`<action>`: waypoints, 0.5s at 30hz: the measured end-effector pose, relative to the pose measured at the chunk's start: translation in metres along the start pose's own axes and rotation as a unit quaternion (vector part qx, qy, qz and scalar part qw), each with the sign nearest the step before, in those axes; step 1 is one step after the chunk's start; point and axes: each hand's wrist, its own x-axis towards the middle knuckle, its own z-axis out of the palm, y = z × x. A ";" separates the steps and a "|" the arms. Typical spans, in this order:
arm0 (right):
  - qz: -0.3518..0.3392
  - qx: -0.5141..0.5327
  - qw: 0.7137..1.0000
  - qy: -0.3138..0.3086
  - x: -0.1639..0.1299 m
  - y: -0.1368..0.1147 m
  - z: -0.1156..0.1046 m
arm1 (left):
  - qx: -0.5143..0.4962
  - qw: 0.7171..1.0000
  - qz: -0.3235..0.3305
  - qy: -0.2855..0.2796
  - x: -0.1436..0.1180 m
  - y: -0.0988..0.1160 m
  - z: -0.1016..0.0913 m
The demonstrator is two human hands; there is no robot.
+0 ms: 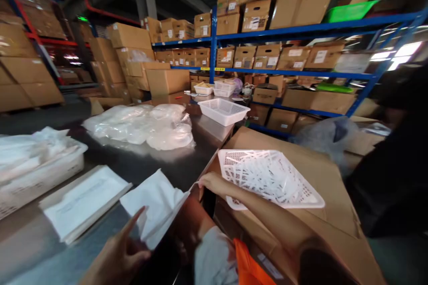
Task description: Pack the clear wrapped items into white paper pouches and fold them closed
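head view: a thin white bag (157,207) lies at the near edge of the metal table (140,164), close to its right corner. the right hand (212,183) pinches the bag's far right corner, fingers closed on it, likely to keep the sheet taut. the left hand (122,254) hovers just below the bag, forefinger out toward it, other fingers curled, holding nothing. a stack of flat white packets (83,202) sits just left. off the right edge, a white basket (267,178) rests on a cardboard box (321,178). bare tabletop lies open beyond the bag, before the heap of clear bags (143,125).
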 end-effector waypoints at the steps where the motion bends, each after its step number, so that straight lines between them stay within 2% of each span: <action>1: -0.006 0.001 1.000 -0.003 0.000 -0.001 0.000 | 0.064 0.997 0.028 0.019 -0.001 0.012 -0.004; 2: -0.013 0.003 1.000 -0.010 -0.001 -0.003 -0.001 | 0.141 0.986 0.061 0.057 0.001 0.026 -0.008; 4: -0.028 0.008 0.999 -0.032 -0.002 -0.005 -0.002 | 0.259 0.940 0.130 0.179 0.014 0.056 -0.009; 5: -0.037 0.009 0.998 -0.044 -0.003 -0.004 -0.004 | 0.310 0.914 0.180 0.189 0.026 0.069 -0.007; 7: -0.054 0.011 0.996 -0.068 -0.004 -0.001 -0.007 | 0.382 0.879 0.265 0.110 0.057 0.081 0.003; 9: -0.064 0.009 0.994 -0.086 -0.006 0.005 -0.012 | 0.447 0.863 0.228 0.067 0.090 0.074 0.016; 11: -0.058 0.018 0.994 -0.086 -0.012 0.016 -0.018 | 0.474 0.857 0.188 0.068 0.113 0.056 0.029; 15: 0.010 0.083 0.992 -0.093 -0.044 0.059 -0.050 | 0.488 0.849 0.179 0.097 0.128 0.026 0.044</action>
